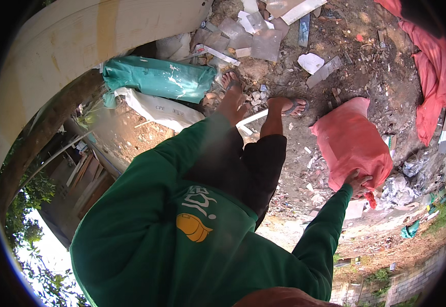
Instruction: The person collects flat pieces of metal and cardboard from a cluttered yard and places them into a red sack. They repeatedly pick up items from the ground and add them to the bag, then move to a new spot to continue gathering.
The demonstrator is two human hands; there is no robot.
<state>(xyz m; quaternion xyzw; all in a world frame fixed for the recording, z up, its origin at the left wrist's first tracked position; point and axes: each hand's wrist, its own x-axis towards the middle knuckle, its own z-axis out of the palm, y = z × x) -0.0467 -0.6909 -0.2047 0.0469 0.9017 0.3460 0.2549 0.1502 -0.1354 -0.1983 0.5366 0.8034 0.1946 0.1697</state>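
Observation:
On the right, my right hand grips the gathered end of a stuffed red woven sack. A short red tuft of the sack sticks out beside the fingers. The sack is full and lies on the littered dirt, its contents hidden. My left hand hangs in front of my left leg, fingers apart, holding nothing that I can see. Close to it on the left lie a white printed sack and a long, filled green woven sack. A thin white strip lies on the ground between my feet.
Flat grey and white sheet scraps are piled ahead. Another red sack lies at the far right. Crumpled clear plastic is beside the gripped sack. A large pale curved panel and a tree trunk border the left.

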